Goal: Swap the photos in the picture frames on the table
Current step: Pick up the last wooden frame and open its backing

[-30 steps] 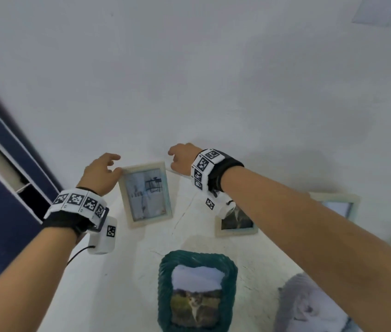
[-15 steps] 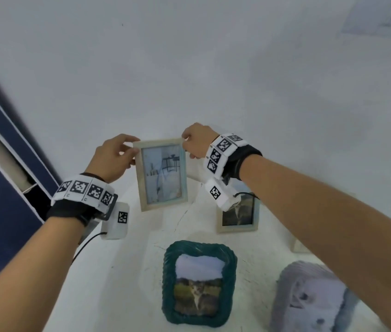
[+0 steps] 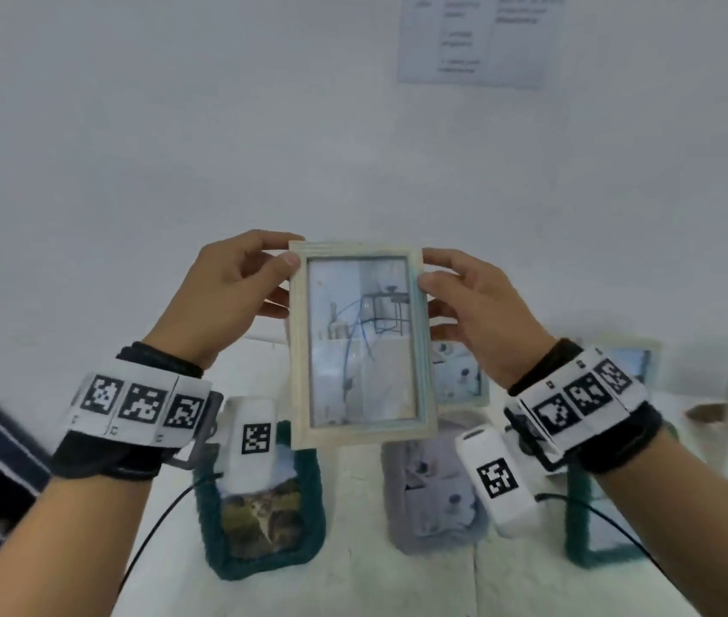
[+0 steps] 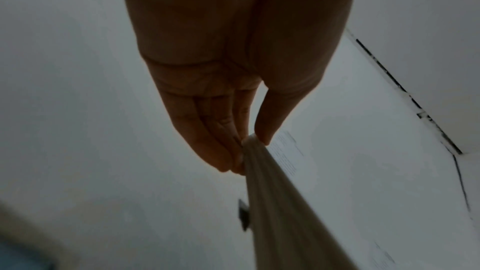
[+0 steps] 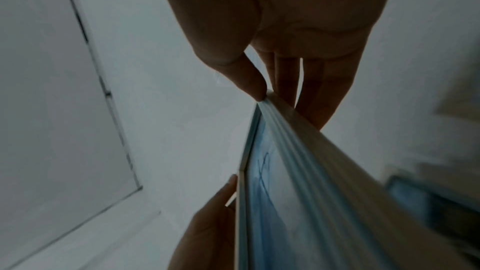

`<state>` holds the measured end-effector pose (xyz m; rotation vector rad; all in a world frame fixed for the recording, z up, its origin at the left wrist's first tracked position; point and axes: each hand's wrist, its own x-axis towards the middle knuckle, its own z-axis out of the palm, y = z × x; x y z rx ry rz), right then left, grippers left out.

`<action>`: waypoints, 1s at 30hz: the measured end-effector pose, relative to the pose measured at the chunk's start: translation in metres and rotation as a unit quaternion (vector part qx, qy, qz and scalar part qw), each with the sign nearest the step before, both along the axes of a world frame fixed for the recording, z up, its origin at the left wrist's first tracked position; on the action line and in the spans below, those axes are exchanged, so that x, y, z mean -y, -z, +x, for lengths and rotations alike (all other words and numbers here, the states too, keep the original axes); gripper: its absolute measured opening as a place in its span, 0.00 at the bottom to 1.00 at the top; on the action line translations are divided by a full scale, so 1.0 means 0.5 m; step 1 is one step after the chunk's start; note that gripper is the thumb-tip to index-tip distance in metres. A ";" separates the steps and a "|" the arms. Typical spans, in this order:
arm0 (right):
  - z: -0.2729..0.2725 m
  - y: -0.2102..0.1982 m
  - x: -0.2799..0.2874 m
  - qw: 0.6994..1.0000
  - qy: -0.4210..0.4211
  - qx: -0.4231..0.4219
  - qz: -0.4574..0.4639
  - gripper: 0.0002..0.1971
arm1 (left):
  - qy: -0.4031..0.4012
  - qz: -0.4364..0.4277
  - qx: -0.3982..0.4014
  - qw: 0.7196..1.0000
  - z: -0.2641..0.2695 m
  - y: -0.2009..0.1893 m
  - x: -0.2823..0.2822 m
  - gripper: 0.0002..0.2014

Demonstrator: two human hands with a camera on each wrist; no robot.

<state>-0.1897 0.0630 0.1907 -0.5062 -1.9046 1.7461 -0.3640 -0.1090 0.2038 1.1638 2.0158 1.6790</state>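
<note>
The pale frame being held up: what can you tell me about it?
The pale frame is a rectangular, whitewashed wood-look picture frame with a ribbed rim, held upright in portrait, above the table. Its photo shows a washed-out bluish indoor scene. The left hand and the right hand pinch its upper side edges.

head view downward over table, wrist views close along hands, sharing frame

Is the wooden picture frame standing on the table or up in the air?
Up in the air. The left hand and right hand grip the wooden frame by its sides, upright, above the table.
</note>
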 end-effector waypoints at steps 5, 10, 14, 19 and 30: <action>0.213 0.113 0.013 0.996 0.045 0.000 -0.071 0.10 | 0.054 -0.021 0.062 0.996 0.167 0.096 -0.042 0.10; 0.384 0.234 0.054 0.985 0.051 -0.023 -0.163 0.18 | 0.090 -0.060 0.120 0.987 0.326 0.198 -0.066 0.08; 0.482 0.304 0.075 0.972 0.102 -0.019 -0.209 0.17 | 0.090 -0.083 0.122 0.985 0.430 0.256 -0.079 0.09; 0.554 0.345 0.082 0.954 0.176 -0.037 -0.239 0.16 | 0.051 -0.136 0.077 0.986 0.547 0.328 -0.069 0.19; 0.611 0.374 0.135 0.933 0.060 -0.013 -0.355 0.27 | 0.057 -0.193 0.120 0.972 0.741 0.388 -0.034 0.69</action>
